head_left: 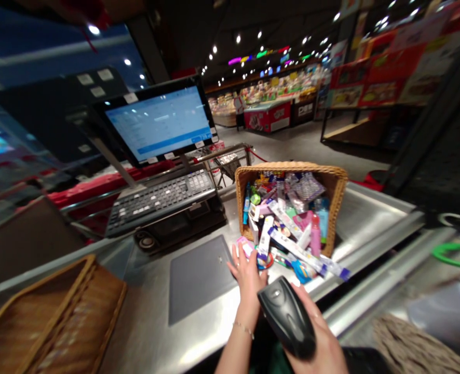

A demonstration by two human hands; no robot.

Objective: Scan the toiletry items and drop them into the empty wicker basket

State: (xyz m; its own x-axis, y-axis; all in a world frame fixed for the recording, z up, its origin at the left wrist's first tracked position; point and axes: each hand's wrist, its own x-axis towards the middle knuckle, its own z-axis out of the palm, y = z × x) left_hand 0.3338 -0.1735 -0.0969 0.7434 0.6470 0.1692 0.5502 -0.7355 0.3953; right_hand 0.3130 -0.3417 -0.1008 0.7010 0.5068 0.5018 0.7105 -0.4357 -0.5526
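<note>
A black handheld barcode scanner (288, 318) is gripped in my right hand (319, 337), low in the middle of the view. My left hand (247, 272) reaches forward with fingers spread, touching or just over small packaged goods at the mouth of a tipped wicker basket (341, 208). Several slim white-and-purple boxes (296, 246), a pink bottle (315, 236) and other small packs fill the basket and spill onto the metal counter (199, 337). A pink package (245, 245) lies right at my left fingertips; whether they press on it is unclear.
A grey mat (199, 280) lies left of my hands. Beyond it are a keyboard (163, 202) and a lit monitor (160, 122). More wicker baskets (54, 317) stand at lower left. A shopping cart (230, 158) is behind the counter, and a green handle (454, 254) shows at right.
</note>
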